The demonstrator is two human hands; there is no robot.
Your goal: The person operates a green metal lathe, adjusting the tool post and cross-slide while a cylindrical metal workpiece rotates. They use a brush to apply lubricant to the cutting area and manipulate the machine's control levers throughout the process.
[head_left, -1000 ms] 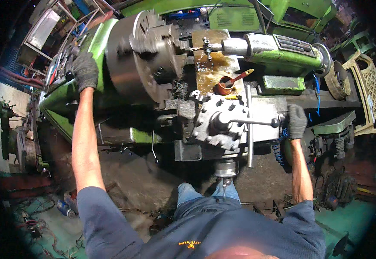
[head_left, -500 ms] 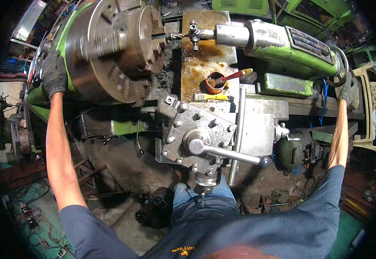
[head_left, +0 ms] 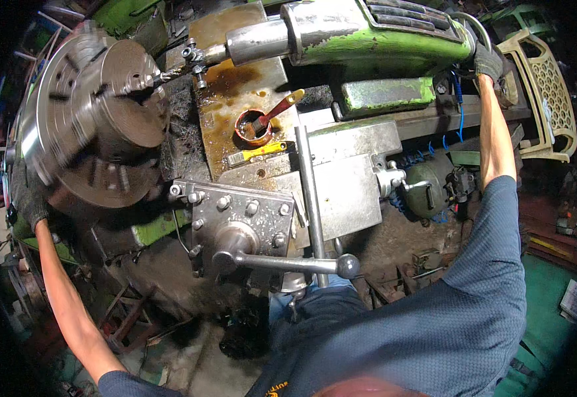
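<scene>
My left hand (head_left: 28, 192), in a dark knit glove, rests at the shaded headstock beside the big chuck (head_left: 60, 109); its fingers look stretched out, though the far ends are dim. The chuck is blurred by spinning and carries a round metal workpiece (head_left: 130, 122). A twist drill (head_left: 169, 74) points at the work, with a bolted collar (head_left: 194, 59) behind it. The steel quill (head_left: 259, 41) of the green tailstock (head_left: 368, 49) carries them. At the tailstock's far right end, my gloved right hand (head_left: 488, 64) is closed on the handwheel (head_left: 477, 28), its fingers partly hidden.
A red pot (head_left: 239, 127) with a brush (head_left: 280, 107) in it stands on the oily plate (head_left: 219, 142), beside a yellow-handled brush (head_left: 259, 153). Nearer me are the tool post (head_left: 219, 215) and its ball-ended lever (head_left: 295, 264). A beige plastic chair (head_left: 553, 106) stands right.
The view has turned, so the lathe sits farther left and tilted. The chuck spins in both frames. My right hand stays at the handwheel, and my left stays by the headstock.
</scene>
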